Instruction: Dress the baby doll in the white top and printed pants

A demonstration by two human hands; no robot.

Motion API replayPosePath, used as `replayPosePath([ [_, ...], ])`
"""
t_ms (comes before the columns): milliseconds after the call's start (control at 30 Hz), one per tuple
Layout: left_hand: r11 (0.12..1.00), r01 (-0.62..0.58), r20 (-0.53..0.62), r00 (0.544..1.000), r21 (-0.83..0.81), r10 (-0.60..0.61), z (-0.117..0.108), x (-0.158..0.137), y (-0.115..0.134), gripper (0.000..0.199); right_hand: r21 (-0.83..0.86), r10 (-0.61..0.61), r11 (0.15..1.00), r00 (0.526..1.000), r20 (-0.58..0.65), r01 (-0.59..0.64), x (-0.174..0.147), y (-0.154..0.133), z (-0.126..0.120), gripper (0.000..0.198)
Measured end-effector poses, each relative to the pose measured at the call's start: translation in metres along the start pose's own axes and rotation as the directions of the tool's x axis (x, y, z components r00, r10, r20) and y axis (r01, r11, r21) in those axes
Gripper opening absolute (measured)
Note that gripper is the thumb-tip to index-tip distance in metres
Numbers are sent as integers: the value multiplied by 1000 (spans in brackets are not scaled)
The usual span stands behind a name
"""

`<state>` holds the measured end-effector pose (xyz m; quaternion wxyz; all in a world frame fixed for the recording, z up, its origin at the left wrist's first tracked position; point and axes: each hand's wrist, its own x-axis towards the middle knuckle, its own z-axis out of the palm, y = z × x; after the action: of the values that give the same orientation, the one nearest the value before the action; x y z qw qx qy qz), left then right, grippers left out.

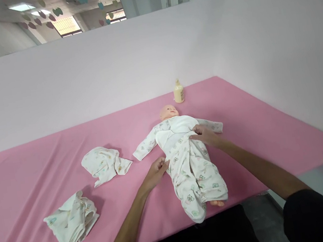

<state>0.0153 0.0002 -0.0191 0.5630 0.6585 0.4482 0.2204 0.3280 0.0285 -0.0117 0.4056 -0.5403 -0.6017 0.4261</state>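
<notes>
A baby doll [168, 112] lies on its back with its head toward the wall. It wears a white printed long-sleeved top [177, 124] and white printed pants [186, 165]. One bare foot shows below a pant leg; the other foot is covered. My left hand [157, 171] pinches the pants' edge at the doll's hip on the left side. On the other side, my right hand [205, 134] grips the waistband near the doll's belly, its fingers curled inward.
A pink sheet [124, 215] covers the table. To the left lie a printed baby cap [102, 162] and a folded printed cloth [73, 221]. A cream pump bottle [178, 92] stands near the back wall. White walls border the back and right.
</notes>
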Motion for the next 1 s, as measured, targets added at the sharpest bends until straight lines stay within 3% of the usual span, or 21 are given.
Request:
replayPosePath([
  [100, 1000, -2, 141, 990, -24, 5, -13, -8, 0, 21, 112, 31, 992, 965, 259, -62, -4, 10, -16, 27],
  [200, 999, -9, 162, 987, 53, 1, -18, -4, 1, 14, 221, 87, 953, 886, 456, -207, -11, 26, -37, 30],
  [333, 968, -116, 2, 993, 221, 118, -9, 15, -1, 10, 282, 74, 922, 836, 543, -264, -17, 37, -49, 34],
  [467, 951, -107, -167, 973, 289, 160, 4, 30, -6, 11, -8, 144, 984, 759, 636, -180, -19, 22, -45, 26],
  [533, 960, -96, -206, 966, 262, 153, 7, 34, -10, 11, -154, 165, 984, 767, 620, -87, -18, 18, -40, 24],
  [600, 966, -101, -239, 958, 236, 159, 9, 35, -13, 9, -229, 125, 974, 826, 550, 4, -15, 20, -35, 25],
  [767, 969, -84, -353, 921, 234, 165, 10, 32, -18, 16, -188, -76, 973, 958, 278, 132, -4, 41, -21, 21],
  [900, 968, -136, -425, 879, 213, 217, 6, 28, -18, 21, -175, -141, 973, 988, 62, 150, 1, 50, -12, 16],
  [1000, 976, -201, -452, 865, 88, 219, 4, 32, -14, 22, -88, -111, 990, 994, 7, 111, 1, 50, -6, 17],
])
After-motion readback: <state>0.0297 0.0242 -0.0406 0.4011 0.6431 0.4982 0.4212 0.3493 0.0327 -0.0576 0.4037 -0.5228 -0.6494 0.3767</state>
